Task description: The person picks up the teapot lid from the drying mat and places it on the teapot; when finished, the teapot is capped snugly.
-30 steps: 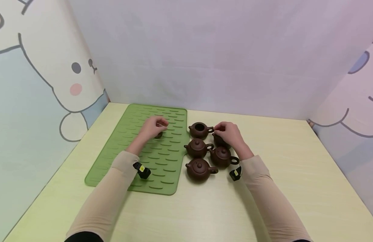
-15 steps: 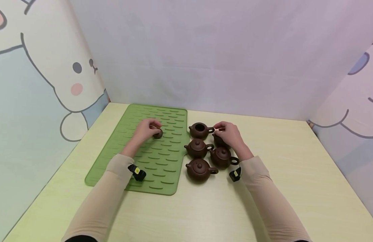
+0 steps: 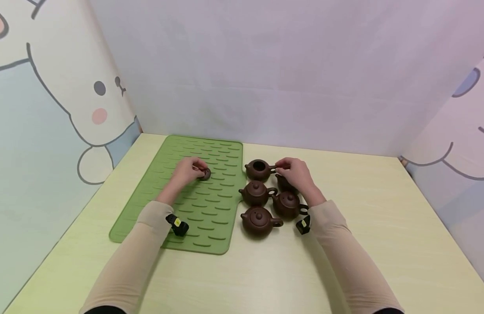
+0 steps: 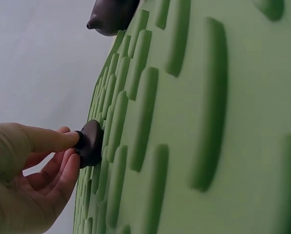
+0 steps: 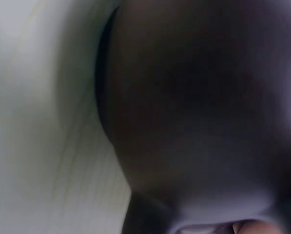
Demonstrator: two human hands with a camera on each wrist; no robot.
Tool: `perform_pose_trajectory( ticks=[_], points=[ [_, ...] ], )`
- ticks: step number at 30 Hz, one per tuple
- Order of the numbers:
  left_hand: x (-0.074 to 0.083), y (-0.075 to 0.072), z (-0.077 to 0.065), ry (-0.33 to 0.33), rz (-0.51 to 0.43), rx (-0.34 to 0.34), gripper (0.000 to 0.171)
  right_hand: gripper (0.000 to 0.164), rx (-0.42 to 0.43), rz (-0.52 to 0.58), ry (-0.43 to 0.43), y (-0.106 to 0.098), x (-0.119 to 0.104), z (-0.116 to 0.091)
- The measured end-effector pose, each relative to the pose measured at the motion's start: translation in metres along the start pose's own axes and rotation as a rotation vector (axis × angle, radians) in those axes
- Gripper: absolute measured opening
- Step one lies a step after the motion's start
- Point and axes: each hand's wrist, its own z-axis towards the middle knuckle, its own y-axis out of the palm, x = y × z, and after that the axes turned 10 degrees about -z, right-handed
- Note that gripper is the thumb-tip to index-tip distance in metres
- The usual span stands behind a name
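Note:
My left hand pinches the knob of a small dark brown teapot lid. In the left wrist view the lid stands tilted against the ridges of the green mat, thumb and fingertips on its knob. My right hand pinches the handle of a lidless brown teapot, whose round opening faces up. Beneath that hand a second teapot is partly hidden. Up close in the right wrist view, a blurred dark teapot fills much of the picture.
Lidded teapots stand close together right of the mat: one in the middle, one to its right, one nearest me. The pale wooden table extends right and frontward. A white cloth wall closes off the back.
My left hand has moved left and slightly down, and its fingers have closed on the lid's knob. My right hand has shifted slightly left onto the lidless teapot's handle.

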Motion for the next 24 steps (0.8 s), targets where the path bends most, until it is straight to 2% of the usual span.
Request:
perform_pose_trajectory(
  ticks=[9, 17, 24],
  points=[
    [0.0, 0.002, 0.006, 0.019, 0.114, -0.001, 0.019, 0.017, 0.026, -0.043, 0.014, 0.003, -0.002, 0.002],
    [0.001, 0.003, 0.006, -0.014, 0.088, 0.008, 0.019, 0.016, 0.03, -0.073, 0.017, 0.001, -0.004, 0.002],
    [0.015, 0.007, 0.007, -0.008, 0.083, 0.01, 0.019, 0.017, 0.039, -0.098, 0.009, 0.003, -0.003, 0.004]
  ],
)
